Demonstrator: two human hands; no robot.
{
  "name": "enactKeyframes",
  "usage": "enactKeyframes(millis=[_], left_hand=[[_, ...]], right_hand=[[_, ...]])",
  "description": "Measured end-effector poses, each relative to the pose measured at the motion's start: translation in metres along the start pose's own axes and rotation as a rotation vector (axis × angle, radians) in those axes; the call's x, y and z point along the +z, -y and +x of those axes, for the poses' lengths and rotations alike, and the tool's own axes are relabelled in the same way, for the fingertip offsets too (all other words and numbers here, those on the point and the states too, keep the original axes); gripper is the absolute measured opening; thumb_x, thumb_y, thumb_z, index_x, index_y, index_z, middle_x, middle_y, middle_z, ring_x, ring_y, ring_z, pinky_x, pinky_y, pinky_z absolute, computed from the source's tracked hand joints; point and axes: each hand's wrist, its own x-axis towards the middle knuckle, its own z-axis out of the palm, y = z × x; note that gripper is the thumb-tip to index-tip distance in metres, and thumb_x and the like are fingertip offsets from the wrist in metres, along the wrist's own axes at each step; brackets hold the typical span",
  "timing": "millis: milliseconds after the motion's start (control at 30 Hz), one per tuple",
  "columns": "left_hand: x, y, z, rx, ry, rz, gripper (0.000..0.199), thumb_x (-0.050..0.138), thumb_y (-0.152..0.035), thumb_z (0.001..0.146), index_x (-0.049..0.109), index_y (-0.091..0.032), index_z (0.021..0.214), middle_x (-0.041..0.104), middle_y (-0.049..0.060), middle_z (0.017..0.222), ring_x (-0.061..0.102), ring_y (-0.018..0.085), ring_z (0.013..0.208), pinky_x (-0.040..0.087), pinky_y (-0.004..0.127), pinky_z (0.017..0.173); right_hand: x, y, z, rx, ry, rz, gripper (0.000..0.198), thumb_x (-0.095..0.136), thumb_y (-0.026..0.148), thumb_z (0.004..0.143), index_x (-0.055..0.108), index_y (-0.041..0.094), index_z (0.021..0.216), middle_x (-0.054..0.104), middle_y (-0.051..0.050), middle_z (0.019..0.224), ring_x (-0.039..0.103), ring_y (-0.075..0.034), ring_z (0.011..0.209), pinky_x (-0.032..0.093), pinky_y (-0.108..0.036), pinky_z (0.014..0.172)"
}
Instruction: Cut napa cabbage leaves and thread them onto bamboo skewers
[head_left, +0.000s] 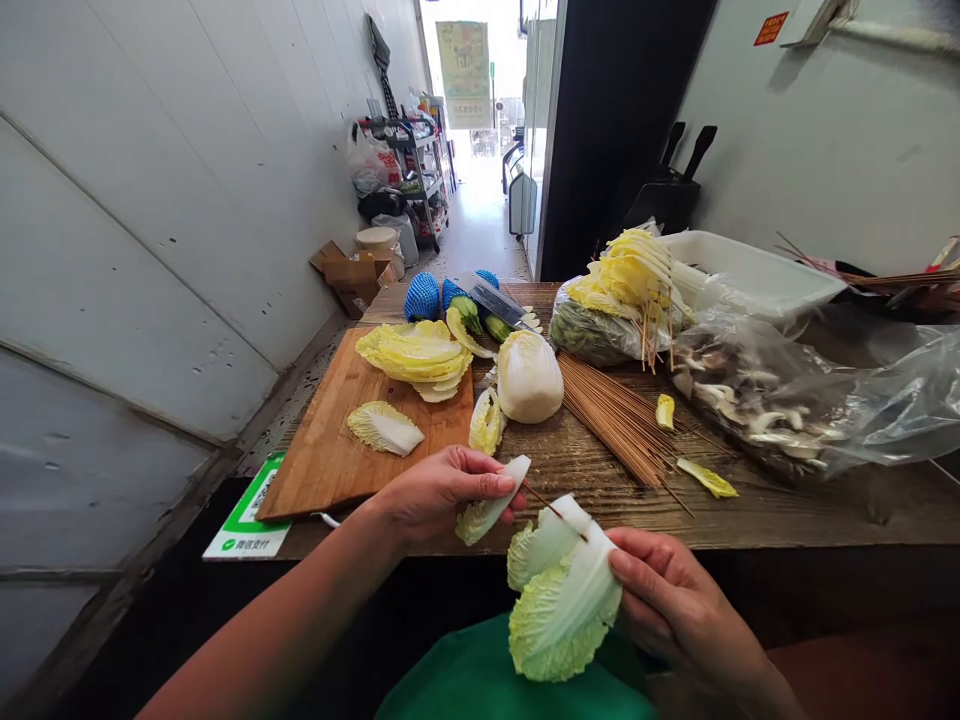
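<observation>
Pale cabbage leaf [491, 505] pinched by left hand [435, 490], right hand [675, 600] gripping skewered leaves [562, 590], wrists angled inward

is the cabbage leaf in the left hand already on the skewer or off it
Off it: the leaf piece sits pinched in the left hand, with the skewer tip just beside it.

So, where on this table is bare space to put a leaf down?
Bare wood lies on the cutting board below the single leaf, and on the table between the skewers and the front edge. The back is crowded.
</observation>
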Motion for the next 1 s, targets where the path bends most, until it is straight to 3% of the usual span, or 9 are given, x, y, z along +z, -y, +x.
enactKeyframes(millis=[233, 467, 600, 700, 833, 900, 1000], left_hand=[[-0.002, 0.001, 0.000, -0.067, 0.021, -0.042, 0.017, 0.076, -0.025, 0.062, 0.071, -0.010, 0.069, 0.068, 0.008, 0.072, 0.059, 0.013, 0.062, 0.044, 0.025, 0.063], [0.002, -0.003, -0.004, -0.032, 0.007, 0.017, 0.023, 0.075, -0.028, 0.062, 0.072, -0.010, 0.077, 0.066, 0.007, 0.062, 0.056, 0.013, 0.059, 0.040, 0.024, 0.059], [0.006, -0.002, -0.005, -0.042, 0.029, -0.032, 0.023, 0.073, -0.030, 0.065, 0.071, -0.010, 0.078, 0.063, 0.005, 0.061, 0.054, 0.012, 0.059, 0.040, 0.024, 0.057], [0.004, -0.001, -0.005, 0.017, -0.064, 0.008, 0.020, 0.073, -0.028, 0.065, 0.070, -0.010, 0.074, 0.065, 0.006, 0.069, 0.053, 0.010, 0.058, 0.039, 0.022, 0.057], [0.004, 0.001, -0.008, 0.018, -0.089, 0.107, 0.022, 0.070, -0.031, 0.069, 0.071, -0.011, 0.075, 0.063, 0.004, 0.064, 0.052, 0.009, 0.056, 0.038, 0.022, 0.055], [0.008, 0.005, -0.012, 0.007, -0.084, 0.146, 0.023, 0.069, -0.034, 0.070, 0.071, -0.011, 0.076, 0.062, 0.003, 0.061, 0.051, 0.009, 0.055, 0.037, 0.022, 0.055], [0.017, 0.017, -0.021, 0.080, -0.148, 0.165, 0.022, 0.068, -0.034, 0.071, 0.070, -0.012, 0.075, 0.063, 0.003, 0.067, 0.051, 0.009, 0.058, 0.037, 0.022, 0.057]], right_hand=[[0.004, -0.001, -0.004, 0.004, -0.044, 0.021, 0.028, 0.058, 0.036, 0.085, 0.062, 0.010, 0.092, 0.024, 0.013, 0.038, 0.011, 0.000, 0.030, 0.009, -0.014, 0.030], [0.015, -0.001, -0.008, 0.005, -0.036, -0.016, 0.034, 0.059, 0.041, 0.082, 0.063, 0.009, 0.091, 0.025, 0.012, 0.039, 0.013, -0.001, 0.034, 0.010, -0.016, 0.034], [0.008, 0.000, -0.005, -0.015, -0.030, -0.091, 0.034, 0.057, 0.042, 0.083, 0.061, 0.009, 0.089, 0.024, 0.012, 0.041, 0.014, -0.001, 0.034, 0.011, -0.016, 0.034], [-0.005, -0.002, 0.005, -0.002, 0.002, -0.244, 0.036, 0.054, 0.046, 0.084, 0.057, 0.011, 0.090, 0.032, 0.011, 0.042, 0.018, -0.001, 0.031, 0.012, -0.015, 0.031], [-0.008, 0.003, 0.017, -0.077, 0.034, -0.561, 0.038, 0.050, 0.046, 0.085, 0.049, 0.017, 0.109, 0.051, 0.004, 0.065, 0.039, -0.004, 0.038, 0.030, -0.016, 0.036], [-0.002, 0.010, 0.019, -0.224, 0.013, -0.796, 0.027, 0.051, 0.041, 0.085, 0.056, 0.018, 0.098, 0.051, 0.001, 0.075, 0.047, -0.008, 0.054, 0.038, -0.019, 0.049], [0.011, 0.020, 0.018, -0.373, 0.067, -1.022, 0.025, 0.050, 0.034, 0.087, 0.059, 0.015, 0.075, 0.050, -0.001, 0.076, 0.047, -0.012, 0.069, 0.039, -0.023, 0.064]])
